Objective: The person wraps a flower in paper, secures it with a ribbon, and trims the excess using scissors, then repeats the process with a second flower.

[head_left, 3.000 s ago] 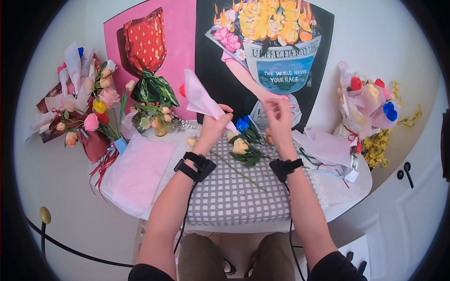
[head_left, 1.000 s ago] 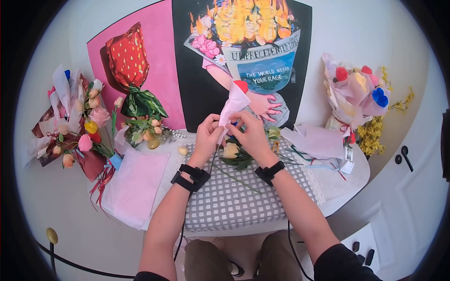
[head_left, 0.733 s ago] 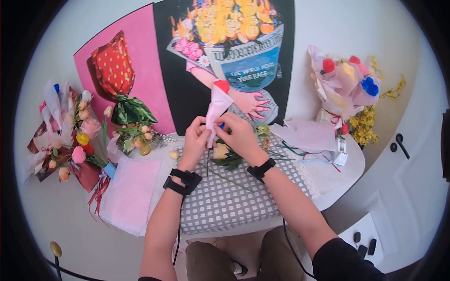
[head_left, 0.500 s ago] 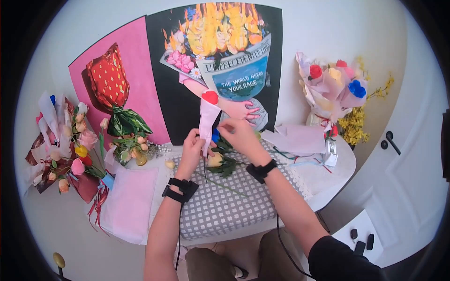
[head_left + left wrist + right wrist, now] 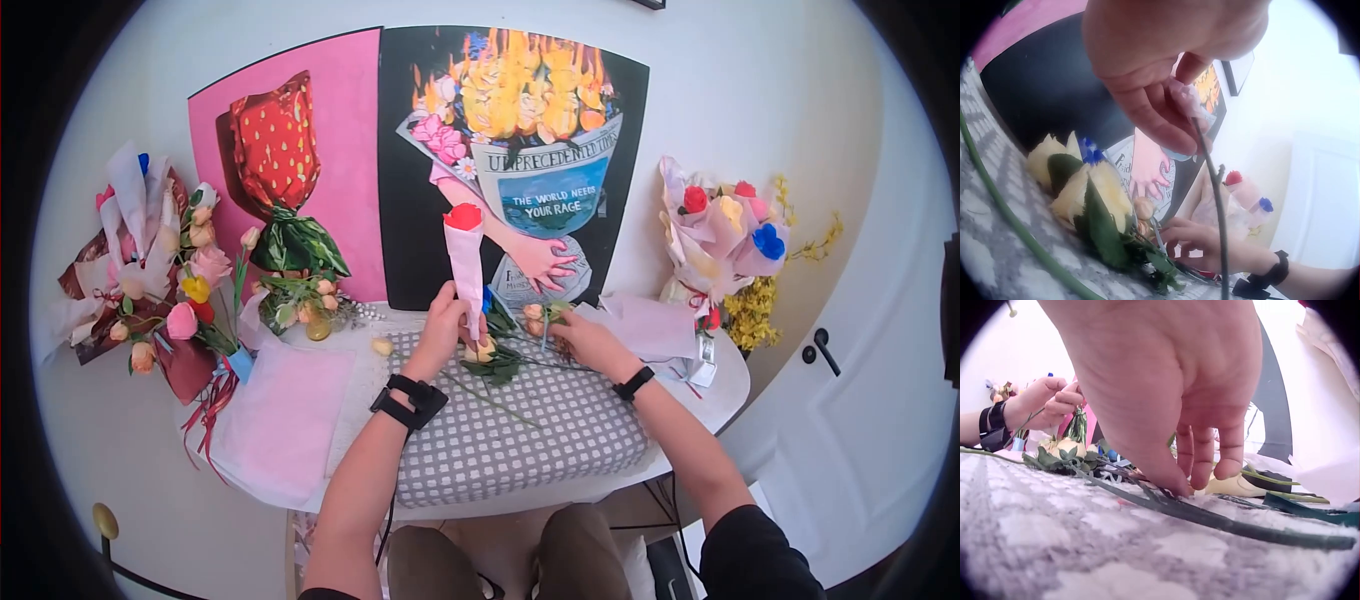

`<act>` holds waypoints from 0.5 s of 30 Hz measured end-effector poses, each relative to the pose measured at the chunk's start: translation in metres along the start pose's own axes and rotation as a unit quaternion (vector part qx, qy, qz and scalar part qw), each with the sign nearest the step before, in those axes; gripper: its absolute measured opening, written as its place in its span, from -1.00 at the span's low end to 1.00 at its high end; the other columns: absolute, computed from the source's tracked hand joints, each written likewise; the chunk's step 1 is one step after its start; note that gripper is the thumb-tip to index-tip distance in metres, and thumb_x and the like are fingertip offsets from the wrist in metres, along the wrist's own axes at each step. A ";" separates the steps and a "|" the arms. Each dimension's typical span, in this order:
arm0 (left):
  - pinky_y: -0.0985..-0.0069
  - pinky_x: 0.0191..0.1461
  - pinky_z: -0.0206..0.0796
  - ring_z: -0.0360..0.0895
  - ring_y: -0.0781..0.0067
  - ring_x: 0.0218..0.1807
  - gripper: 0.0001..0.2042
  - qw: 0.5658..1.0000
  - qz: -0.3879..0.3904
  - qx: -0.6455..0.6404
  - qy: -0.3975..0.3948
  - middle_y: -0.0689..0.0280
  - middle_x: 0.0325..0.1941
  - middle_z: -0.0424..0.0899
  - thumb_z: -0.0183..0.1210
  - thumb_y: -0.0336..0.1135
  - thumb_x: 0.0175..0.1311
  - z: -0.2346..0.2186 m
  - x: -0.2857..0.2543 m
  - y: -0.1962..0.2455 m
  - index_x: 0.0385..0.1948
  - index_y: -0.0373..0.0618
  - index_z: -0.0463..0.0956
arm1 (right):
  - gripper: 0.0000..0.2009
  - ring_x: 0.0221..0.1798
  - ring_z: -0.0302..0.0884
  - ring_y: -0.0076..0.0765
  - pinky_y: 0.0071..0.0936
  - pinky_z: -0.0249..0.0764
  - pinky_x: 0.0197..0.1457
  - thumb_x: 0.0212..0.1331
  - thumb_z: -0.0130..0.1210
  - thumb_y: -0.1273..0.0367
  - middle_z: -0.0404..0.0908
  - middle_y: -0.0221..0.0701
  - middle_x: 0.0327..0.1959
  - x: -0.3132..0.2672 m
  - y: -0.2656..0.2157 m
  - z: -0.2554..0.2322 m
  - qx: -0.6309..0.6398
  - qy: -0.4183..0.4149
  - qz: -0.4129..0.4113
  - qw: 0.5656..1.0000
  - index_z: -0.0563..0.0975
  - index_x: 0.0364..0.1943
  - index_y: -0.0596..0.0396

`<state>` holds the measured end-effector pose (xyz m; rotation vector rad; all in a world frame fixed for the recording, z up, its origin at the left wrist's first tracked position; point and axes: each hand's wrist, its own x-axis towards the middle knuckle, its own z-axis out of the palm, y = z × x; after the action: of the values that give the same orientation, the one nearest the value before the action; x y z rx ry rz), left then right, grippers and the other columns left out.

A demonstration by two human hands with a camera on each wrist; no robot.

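Note:
A single red artificial flower (image 5: 462,217), its stem sleeved in pale pink wrapping paper (image 5: 465,262), stands upright in my left hand (image 5: 446,330). The fingers pinch the gathered paper low down, and the bare stem (image 5: 1217,200) comes out below it, as the left wrist view shows. My right hand (image 5: 592,342) is down at the cushion, beside small peach blooms (image 5: 535,318). In the right wrist view its thumb tip is right at dark green stems (image 5: 1210,519), with the other fingers pointing down. Cream roses (image 5: 1097,194) and a blue flower (image 5: 1088,150) lie between the hands.
A grey-and-white checked cushion (image 5: 520,455) covers the middle of the table. Pink paper sheets (image 5: 290,415) lie at the left, more paper (image 5: 650,325) at the right. Bouquets (image 5: 715,235) stand on both sides. Two painted panels (image 5: 345,150) lean on the wall behind.
The paper is now wrapped snugly upright around the red flower. My right hand has left the wrapping and gone right and down to the stems, while the left hand keeps hold.

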<state>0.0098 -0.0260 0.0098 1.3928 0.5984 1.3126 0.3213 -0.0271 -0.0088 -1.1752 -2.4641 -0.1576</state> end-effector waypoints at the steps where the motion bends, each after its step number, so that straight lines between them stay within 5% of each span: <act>1: 0.49 -0.60 0.45 0.67 0.28 -0.55 -0.80 1.000 0.003 0.000 0.003 0.17 -0.47 0.64 -0.17 -0.37 0.37 -0.001 0.001 -0.001 -0.04 -0.14 0.31 | -0.71 0.00 0.63 0.04 -0.10 0.58 -0.01 0.16 0.12 0.54 0.51 -0.22 0.02 0.000 0.000 -0.002 -0.005 -0.019 -0.014 1.000 0.62 -0.03 -0.02; 11: 0.53 -0.62 0.43 0.68 0.26 -0.54 -0.80 1.000 0.010 0.002 0.013 0.12 -0.41 0.66 -0.16 -0.36 0.43 -0.001 0.001 0.000 -0.01 -0.16 0.29 | -0.75 -0.14 0.61 -0.06 -0.15 0.58 0.02 0.04 0.27 0.49 0.60 -0.29 -0.13 -0.006 -0.008 -0.053 -0.112 0.029 -0.020 0.993 0.66 -0.14 0.11; 15: 0.56 -0.60 0.46 0.71 0.35 -0.40 -0.82 0.999 0.034 -0.004 0.038 0.16 -0.25 0.68 -0.11 -0.35 0.48 0.001 0.001 0.000 -0.01 -0.17 0.32 | -0.80 -0.13 0.62 -0.09 -0.25 0.58 -0.01 0.17 0.20 0.48 0.63 -0.22 -0.20 0.007 -0.058 -0.079 0.019 0.067 0.063 0.996 0.62 -0.12 0.17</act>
<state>0.0111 -0.0252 0.0108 1.3711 0.6001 1.4262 0.2968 -0.0804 0.0698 -1.2563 -2.2601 -0.1484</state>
